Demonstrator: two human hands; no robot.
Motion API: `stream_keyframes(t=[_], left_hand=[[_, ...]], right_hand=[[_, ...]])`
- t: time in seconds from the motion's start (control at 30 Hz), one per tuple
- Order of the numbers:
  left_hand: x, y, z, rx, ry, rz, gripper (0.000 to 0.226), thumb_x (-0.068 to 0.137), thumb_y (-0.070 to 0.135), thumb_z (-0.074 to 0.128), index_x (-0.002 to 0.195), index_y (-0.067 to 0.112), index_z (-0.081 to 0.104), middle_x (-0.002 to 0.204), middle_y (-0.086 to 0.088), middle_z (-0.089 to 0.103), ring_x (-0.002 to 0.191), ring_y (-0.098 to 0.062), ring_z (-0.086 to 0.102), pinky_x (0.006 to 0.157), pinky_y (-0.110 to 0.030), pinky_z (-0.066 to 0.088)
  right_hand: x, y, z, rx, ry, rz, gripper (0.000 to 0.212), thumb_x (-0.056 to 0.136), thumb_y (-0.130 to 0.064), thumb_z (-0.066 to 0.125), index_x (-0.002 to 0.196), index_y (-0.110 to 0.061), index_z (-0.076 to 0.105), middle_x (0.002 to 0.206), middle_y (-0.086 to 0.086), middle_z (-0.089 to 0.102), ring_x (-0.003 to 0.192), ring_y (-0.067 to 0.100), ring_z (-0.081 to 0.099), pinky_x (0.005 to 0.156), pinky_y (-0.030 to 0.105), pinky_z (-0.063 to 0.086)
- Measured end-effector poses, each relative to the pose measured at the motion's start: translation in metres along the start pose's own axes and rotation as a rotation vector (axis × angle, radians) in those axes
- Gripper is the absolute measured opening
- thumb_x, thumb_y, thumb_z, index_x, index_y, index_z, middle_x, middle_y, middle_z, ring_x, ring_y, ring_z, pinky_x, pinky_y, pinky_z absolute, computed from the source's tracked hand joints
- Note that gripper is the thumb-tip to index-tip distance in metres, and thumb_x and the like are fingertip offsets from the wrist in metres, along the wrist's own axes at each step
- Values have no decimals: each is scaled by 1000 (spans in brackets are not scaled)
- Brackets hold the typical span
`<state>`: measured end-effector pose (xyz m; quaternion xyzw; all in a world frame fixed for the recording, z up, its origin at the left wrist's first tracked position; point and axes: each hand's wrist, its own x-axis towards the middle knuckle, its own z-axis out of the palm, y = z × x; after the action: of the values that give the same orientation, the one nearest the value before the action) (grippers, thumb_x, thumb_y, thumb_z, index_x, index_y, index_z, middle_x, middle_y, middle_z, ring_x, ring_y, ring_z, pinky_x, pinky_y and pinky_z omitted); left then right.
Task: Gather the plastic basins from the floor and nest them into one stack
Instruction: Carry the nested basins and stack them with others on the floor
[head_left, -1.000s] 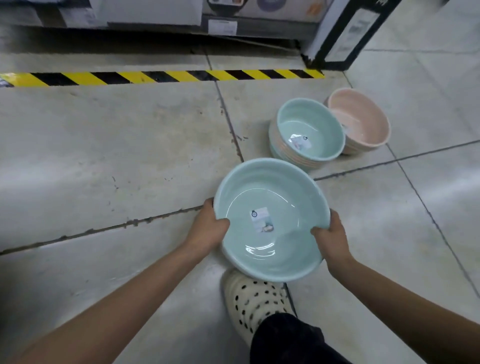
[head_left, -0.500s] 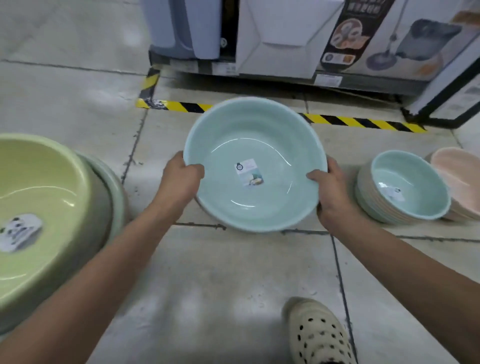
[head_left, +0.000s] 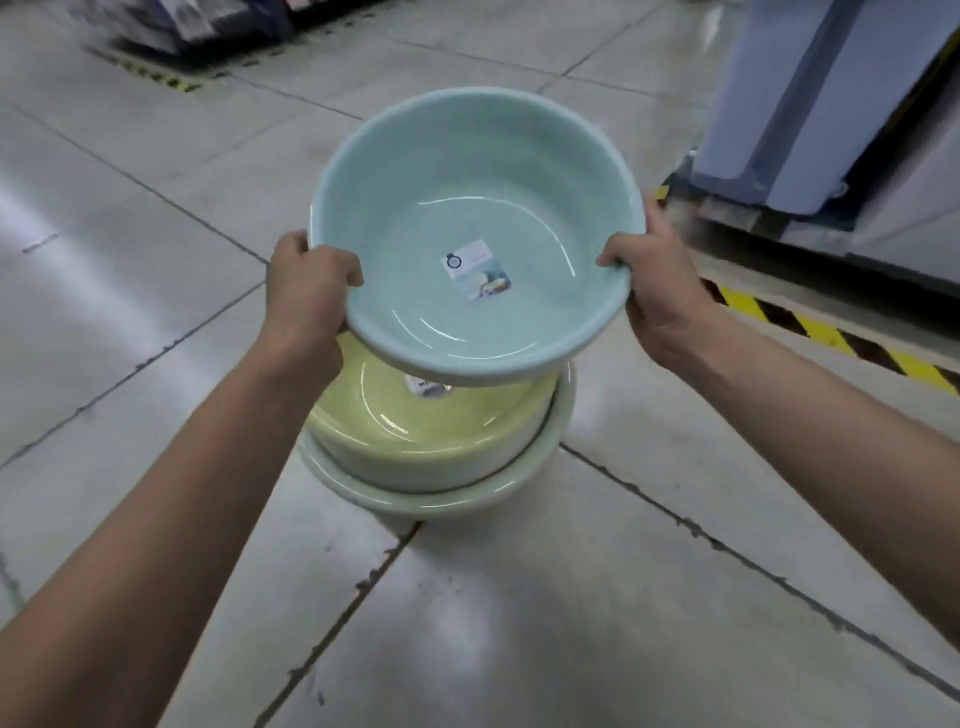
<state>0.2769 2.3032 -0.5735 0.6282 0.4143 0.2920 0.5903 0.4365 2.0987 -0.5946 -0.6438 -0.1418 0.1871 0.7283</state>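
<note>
Far left, along the top edge: blurred shelving (head_left: 197, 21), with a far tape (head_left: 150, 75) strip on the floor (head_left: 130, 260) in front of it. From the lower-left corner, a bare left forearm, stretched up and inward.

Left hand (head_left: 306, 283) gripping the left rim of the teal basin (head_left: 467, 208). Thumb hooked over the rim onto the inner wall, fingers curled underneath and mostly out of sight.

Teal basin held in the air between both hands, mouth up, well clear of the floor. Small label (head_left: 475, 267) stuck to the bottom inside.

Directly below it, and apart from it: a yellow basin (head_left: 415, 431), its far half covered in this view by the teal one. Nested inside a wider green basin (head_left: 467, 499), which rests on the floor beside a crossing of tile joints. Second label (head_left: 426, 387) in the yellow basin, only partly visible under the teal rim.

Right hand (head_left: 660, 291) gripping the right rim, opposite the left hand. Thumb laid over the edge and pointing inward, fingers wrapped below and behind the wall. Right forearm bare, coming in from the right edge, angled up and inward like the left.

Further right: hazard tape (head_left: 831, 332) running diagonally across the floor. Behind it, a blue unit (head_left: 831, 104) on a low base, blurred, its top cut off by the edge of the view.
</note>
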Motion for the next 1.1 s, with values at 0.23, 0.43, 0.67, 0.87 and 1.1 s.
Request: stream_keyframes(t=[0.23,0.43,0.67,0.87,1.1], left_hand=[[19,-44,-62,202,97,-52,15,76,3,52,83,12,62,72,0,58,63,-18,52,52,-24,38],[20,-76,-64,281,3,-69,17,71,6,50,79,15,62,74,2,58,66,-18,53,56,-26,39],[31,-84,-53,304,45,-28,34,66,7,53,89,27,68,100,-2,69,91,-24,65,71,-32,52],[27,-88,-54,304,103,46,62,76,0,55,132,27,56,107,14,56,95,-9,53,82,-22,41],[34,-91,-57,286,-10,46,56,71,-1,50,96,48,59,87,25,63,88,-11,63,78,-28,50]], right_hand=[[-3,48,64,-295,-87,67,52,67,-6,51,110,-33,62,92,-14,68,82,5,63,69,23,50],[-13,71,55,-475,-72,142,58,62,-15,52,115,-37,59,111,-7,65,101,17,62,83,35,52],[-4,70,55,-514,-50,155,51,74,-6,54,116,-35,56,99,-14,64,96,13,63,83,33,53],[-7,71,56,-658,-159,132,53,77,-13,58,123,-35,45,136,-1,53,141,23,39,110,43,40],[8,97,48,-623,-145,74,79,57,-29,58,134,-38,49,137,1,53,135,24,46,107,51,44]])
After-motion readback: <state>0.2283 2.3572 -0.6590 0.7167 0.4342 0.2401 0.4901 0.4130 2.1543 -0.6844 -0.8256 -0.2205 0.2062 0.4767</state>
